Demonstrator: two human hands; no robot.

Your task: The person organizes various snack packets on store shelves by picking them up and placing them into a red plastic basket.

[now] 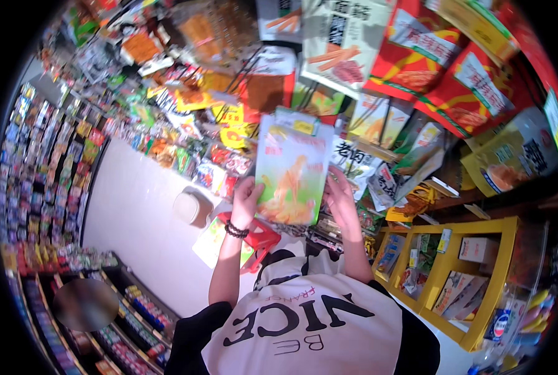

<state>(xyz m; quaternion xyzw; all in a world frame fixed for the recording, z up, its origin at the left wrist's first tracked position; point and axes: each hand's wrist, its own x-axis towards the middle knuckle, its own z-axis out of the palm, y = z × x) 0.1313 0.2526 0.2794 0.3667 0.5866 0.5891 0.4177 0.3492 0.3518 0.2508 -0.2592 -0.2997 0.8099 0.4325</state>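
Note:
A flat green-and-white snack bag (291,178) with a picture of chicken feet is held upright in front of the hanging display. My left hand (247,195) is closed on its left edge, with the thumb on the front and a dark bead bracelet at the wrist. Along the right edge, my right hand (339,192) grips the bag, its fingers partly behind it. A price tag (301,122) shows at the bag's upper edge. Below my left forearm is a red shopping basket (264,240), partly hidden, with a pale green-and-white package (224,242) at it.
Hanging snack packs fill the display ahead, including red bags (413,53) and a cream bag (342,44). A yellow shelf rack (425,304) stands at right. On the pale floor (126,206) is a beige bin-like object (192,207). Stocked shelves (44,169) line the left.

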